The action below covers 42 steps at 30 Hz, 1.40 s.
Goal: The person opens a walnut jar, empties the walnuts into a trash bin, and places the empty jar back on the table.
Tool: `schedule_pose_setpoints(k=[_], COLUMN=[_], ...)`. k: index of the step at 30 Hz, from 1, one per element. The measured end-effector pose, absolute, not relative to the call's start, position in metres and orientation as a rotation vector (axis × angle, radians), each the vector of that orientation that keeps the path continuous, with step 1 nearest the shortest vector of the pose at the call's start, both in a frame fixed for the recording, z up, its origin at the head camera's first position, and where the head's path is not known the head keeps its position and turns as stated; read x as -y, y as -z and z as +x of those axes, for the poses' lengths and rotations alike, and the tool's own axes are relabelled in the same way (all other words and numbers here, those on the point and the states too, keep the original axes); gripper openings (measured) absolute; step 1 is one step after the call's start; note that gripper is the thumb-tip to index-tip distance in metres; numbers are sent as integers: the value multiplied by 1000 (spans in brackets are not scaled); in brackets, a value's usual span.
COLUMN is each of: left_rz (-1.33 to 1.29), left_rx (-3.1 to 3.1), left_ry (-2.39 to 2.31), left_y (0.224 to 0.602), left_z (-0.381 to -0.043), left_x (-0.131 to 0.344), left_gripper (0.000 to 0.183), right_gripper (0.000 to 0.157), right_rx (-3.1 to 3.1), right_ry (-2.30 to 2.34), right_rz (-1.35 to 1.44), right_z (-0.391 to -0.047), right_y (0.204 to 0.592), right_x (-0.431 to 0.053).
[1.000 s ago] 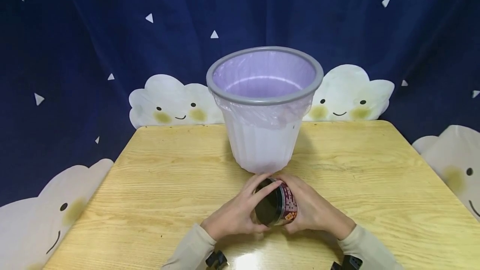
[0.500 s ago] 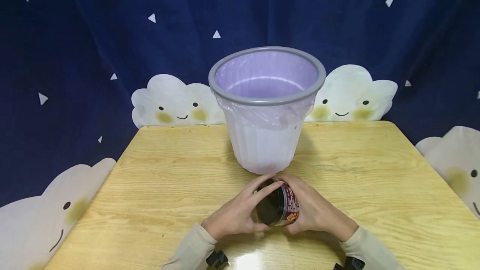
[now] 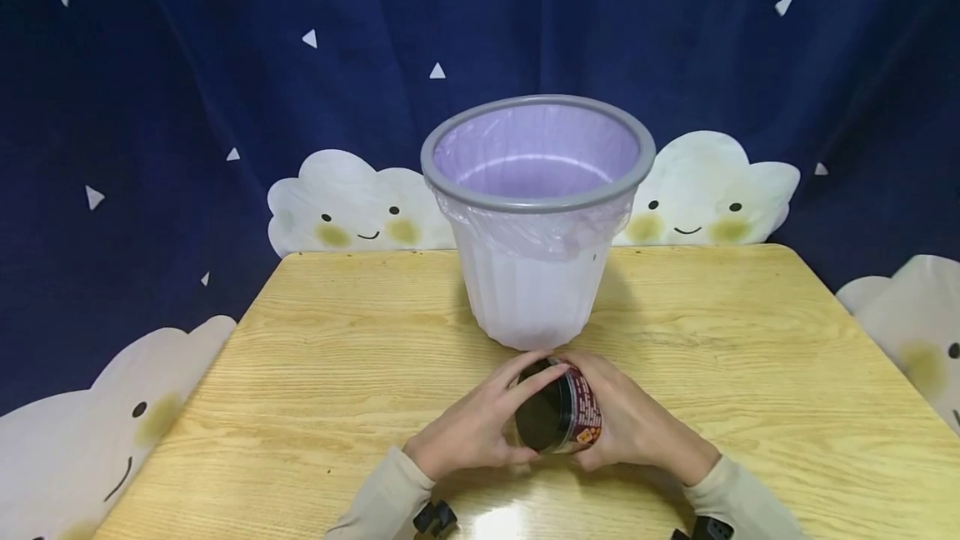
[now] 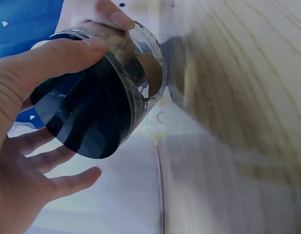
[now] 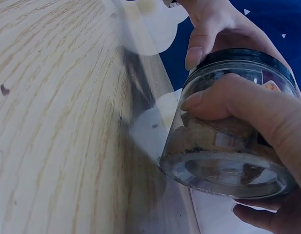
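Both forearms, in pale sleeves [image 3: 382, 497], reach in from the near side and angle inward, so that the hands meet around one jar [image 3: 588, 422]. The left hand [image 3: 468, 430] grips the lid end, two fingers stretched across the top and the thumb underneath; in its wrist view the other fingers fan out behind the lid [image 4: 87, 114]. The right hand [image 3: 637, 427] is wrapped around the body, its thumb pressed flat along the glass. Wristbands of black hardware [image 3: 435, 517] sit near both cuffs.

The jar is tipped over sideways, lid toward the left hand, low over the near part of the counter [image 3: 360, 340], just in front of the white bin [image 3: 534, 290]; whether it touches the surface I cannot tell. It is clear and round, with a dark, glossy lid, brownish contents [image 5: 223, 134] and a thick see-through base [image 5: 228, 173].

Its label [image 3: 585, 400] is maroon, with rows of pale print and an orange patch; the lettering is too small to read
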<state>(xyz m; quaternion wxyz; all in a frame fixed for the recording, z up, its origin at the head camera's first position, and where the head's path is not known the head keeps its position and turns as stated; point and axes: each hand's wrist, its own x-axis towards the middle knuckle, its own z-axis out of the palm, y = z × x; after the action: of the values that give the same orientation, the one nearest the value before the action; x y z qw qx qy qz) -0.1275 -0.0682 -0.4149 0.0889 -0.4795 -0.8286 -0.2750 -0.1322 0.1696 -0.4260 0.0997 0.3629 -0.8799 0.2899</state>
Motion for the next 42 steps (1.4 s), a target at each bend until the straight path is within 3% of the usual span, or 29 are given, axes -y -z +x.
schedule_pose_setpoints(k=[42], left_rz=[-1396], left_rx=[2474], left_ry=[757], left_y=[417], left_z=[-125], left_x=[66], left_gripper=[111], right_gripper=[107], right_rx=[2565], right_ry=[-836], right_rz=[1088], right_z=[-133], right_y=[427], right_x=[-170])
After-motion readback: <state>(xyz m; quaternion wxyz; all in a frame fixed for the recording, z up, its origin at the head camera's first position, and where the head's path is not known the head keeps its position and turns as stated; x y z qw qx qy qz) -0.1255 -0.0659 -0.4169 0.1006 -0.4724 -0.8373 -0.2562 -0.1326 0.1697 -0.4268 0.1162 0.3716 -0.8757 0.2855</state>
